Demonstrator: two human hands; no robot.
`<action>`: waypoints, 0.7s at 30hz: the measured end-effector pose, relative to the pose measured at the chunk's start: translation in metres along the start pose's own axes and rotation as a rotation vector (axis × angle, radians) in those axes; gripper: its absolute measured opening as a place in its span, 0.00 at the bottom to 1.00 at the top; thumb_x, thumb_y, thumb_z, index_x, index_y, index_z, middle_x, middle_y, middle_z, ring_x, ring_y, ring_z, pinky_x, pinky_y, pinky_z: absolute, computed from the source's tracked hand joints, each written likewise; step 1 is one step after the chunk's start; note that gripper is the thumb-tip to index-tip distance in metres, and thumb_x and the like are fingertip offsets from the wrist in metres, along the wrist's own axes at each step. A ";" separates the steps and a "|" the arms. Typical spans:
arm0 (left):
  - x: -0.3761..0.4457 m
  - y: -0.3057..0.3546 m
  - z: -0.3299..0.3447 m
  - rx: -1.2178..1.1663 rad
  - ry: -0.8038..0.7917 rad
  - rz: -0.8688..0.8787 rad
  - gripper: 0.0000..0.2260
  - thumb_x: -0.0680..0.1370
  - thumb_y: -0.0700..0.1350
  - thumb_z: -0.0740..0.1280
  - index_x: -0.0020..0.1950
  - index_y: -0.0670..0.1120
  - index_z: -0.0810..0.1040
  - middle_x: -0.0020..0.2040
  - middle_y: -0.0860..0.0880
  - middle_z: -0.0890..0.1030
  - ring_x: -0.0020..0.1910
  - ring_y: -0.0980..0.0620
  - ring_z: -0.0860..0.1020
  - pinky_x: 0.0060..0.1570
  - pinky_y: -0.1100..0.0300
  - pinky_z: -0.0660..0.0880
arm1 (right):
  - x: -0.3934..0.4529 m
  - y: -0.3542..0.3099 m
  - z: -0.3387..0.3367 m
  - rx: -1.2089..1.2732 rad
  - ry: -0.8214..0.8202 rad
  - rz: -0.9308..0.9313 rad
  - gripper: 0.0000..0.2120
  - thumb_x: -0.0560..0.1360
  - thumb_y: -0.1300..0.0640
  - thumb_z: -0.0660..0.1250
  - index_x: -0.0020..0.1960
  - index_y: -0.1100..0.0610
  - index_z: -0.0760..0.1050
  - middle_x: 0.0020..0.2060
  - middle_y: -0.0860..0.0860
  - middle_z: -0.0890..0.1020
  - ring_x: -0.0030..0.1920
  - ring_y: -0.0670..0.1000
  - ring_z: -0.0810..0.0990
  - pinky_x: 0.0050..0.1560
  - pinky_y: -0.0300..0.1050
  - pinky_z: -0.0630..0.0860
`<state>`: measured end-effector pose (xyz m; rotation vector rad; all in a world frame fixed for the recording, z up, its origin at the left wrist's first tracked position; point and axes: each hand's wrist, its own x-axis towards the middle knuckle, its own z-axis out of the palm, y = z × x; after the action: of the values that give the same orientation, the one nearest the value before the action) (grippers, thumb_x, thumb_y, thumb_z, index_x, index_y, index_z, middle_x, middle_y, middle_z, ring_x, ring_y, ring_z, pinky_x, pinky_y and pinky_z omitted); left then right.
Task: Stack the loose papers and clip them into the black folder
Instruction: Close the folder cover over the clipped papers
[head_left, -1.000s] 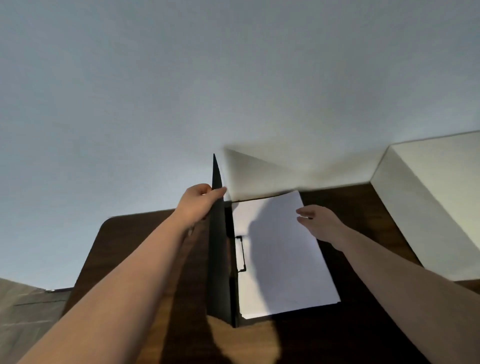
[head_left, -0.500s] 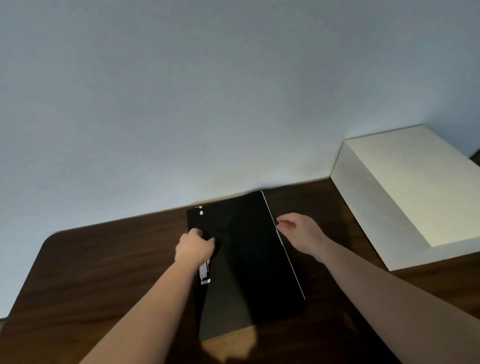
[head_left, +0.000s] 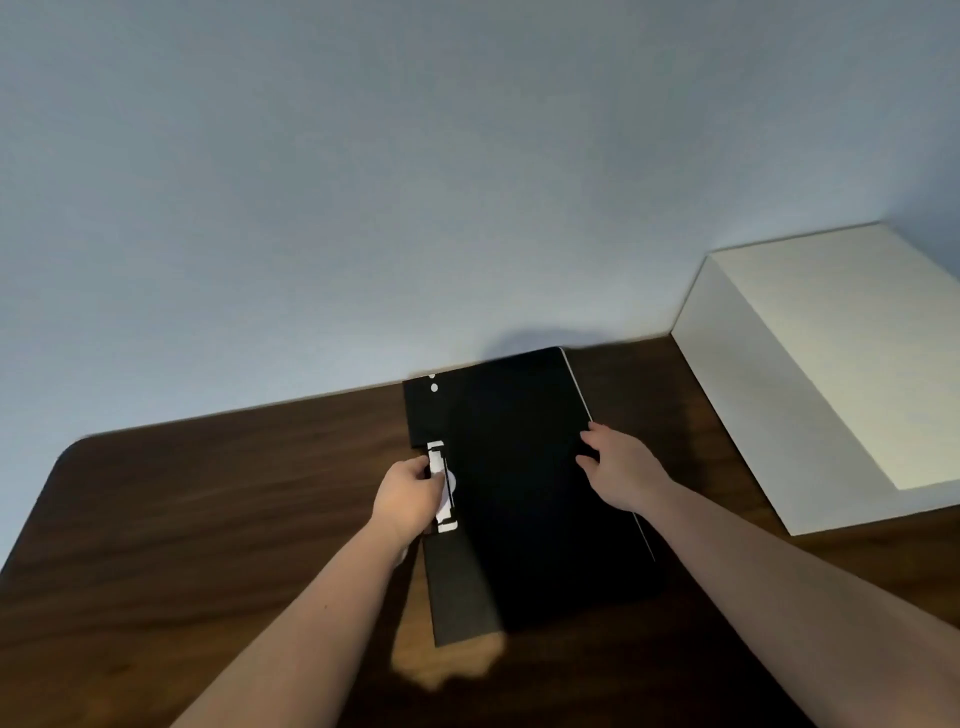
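The black folder (head_left: 519, 488) lies closed and flat on the dark wooden table (head_left: 208, 519), its spine to the left. A thin white edge of the papers (head_left: 577, 384) shows along its right side; the sheets themselves are hidden under the cover. My left hand (head_left: 410, 499) rests on the spine, fingers curled at a white label (head_left: 441, 486) there. My right hand (head_left: 618, 465) grips the folder's right edge about halfway along, fingers over the cover.
A large white box (head_left: 831, 374) stands on the table at the right, close to the folder. A pale wall (head_left: 415, 182) rises straight behind the table's far edge. The table's rounded left corner is in view.
The cover stood upright in my left hand with the white papers exposed; it has swung down to the right and the folder is now closed. My right hand moved onto its right edge.
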<state>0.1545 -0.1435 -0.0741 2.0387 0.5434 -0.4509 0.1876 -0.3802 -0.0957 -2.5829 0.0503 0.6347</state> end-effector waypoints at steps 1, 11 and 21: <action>0.003 0.003 0.006 0.017 -0.021 0.022 0.11 0.80 0.40 0.60 0.44 0.50 0.79 0.39 0.51 0.78 0.42 0.50 0.78 0.51 0.52 0.76 | 0.001 0.006 -0.004 -0.015 0.017 0.008 0.23 0.81 0.54 0.57 0.74 0.59 0.63 0.76 0.53 0.61 0.75 0.53 0.61 0.72 0.47 0.62; 0.015 0.053 0.073 0.294 -0.116 0.166 0.11 0.81 0.41 0.59 0.59 0.40 0.78 0.51 0.46 0.79 0.47 0.52 0.76 0.38 0.67 0.68 | 0.016 0.057 -0.029 -0.021 0.113 0.096 0.23 0.81 0.54 0.55 0.74 0.61 0.61 0.77 0.55 0.58 0.77 0.54 0.55 0.74 0.47 0.57; 0.022 0.069 0.102 0.417 -0.207 0.223 0.19 0.81 0.44 0.58 0.71 0.43 0.70 0.70 0.45 0.73 0.67 0.47 0.73 0.63 0.57 0.69 | 0.017 0.091 -0.037 -0.015 0.171 0.100 0.26 0.81 0.55 0.56 0.76 0.62 0.56 0.77 0.57 0.55 0.78 0.55 0.52 0.75 0.47 0.53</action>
<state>0.2001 -0.2589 -0.0859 2.3778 0.0960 -0.6725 0.2051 -0.4767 -0.1150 -2.6566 0.2320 0.4487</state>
